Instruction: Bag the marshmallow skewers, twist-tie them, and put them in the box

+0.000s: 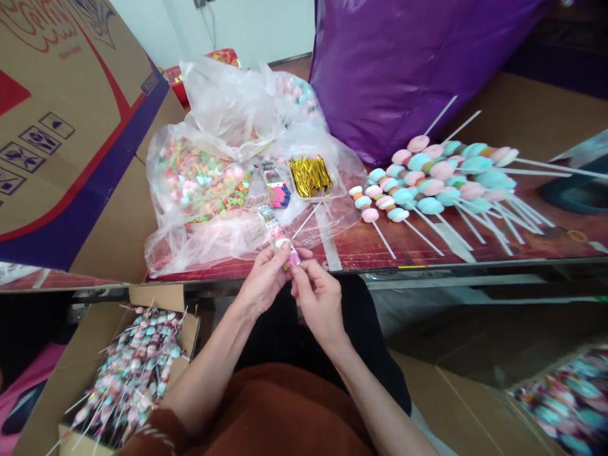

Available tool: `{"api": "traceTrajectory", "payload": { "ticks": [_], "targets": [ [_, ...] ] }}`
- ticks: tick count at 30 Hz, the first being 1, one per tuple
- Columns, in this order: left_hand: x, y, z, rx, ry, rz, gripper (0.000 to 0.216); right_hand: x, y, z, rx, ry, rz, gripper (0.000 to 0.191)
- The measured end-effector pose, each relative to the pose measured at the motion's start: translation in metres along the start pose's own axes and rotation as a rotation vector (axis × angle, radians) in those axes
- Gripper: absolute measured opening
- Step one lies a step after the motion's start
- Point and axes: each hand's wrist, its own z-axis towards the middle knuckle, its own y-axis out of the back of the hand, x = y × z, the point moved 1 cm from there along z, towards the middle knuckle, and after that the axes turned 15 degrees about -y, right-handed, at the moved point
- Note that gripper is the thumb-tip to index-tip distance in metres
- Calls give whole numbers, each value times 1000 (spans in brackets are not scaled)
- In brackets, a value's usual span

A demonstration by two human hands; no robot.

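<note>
Both hands meet at the table's near edge around one candy skewer (274,229) wrapped in a clear sleeve, its candies pointing away from me. My left hand (263,278) is closed around the lower part of the wrapped skewer. My right hand (319,297) pinches the wrap at the same spot, by a pink candy. A thin white stick (306,220) juts to the right just beyond the fingers. A clear tray of gold twist ties (310,177) lies a little farther back.
Clear plastic bags of loose coloured candy (199,183) fill the table's left middle. A pile of unwrapped pink and blue skewers (441,180) lies at right. A purple bag (403,63) stands behind. A carton of wrapped skewers (135,373) sits at lower left, a big cardboard box (61,126) at left.
</note>
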Motion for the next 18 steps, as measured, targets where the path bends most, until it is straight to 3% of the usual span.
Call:
{"api": "traceTrajectory", "payload": {
  "ticks": [3,9,18],
  "targets": [
    [5,-7,0,-45,-7,11,33,3,-4,7,-56,19,29,35],
    [1,-4,9,-89,-13,2,31,-2,11,-1,151,-125,-14,32],
    [2,-2,1,-33,-32,43,30,5,33,-10,160,-144,-22,24]
  ]
}}
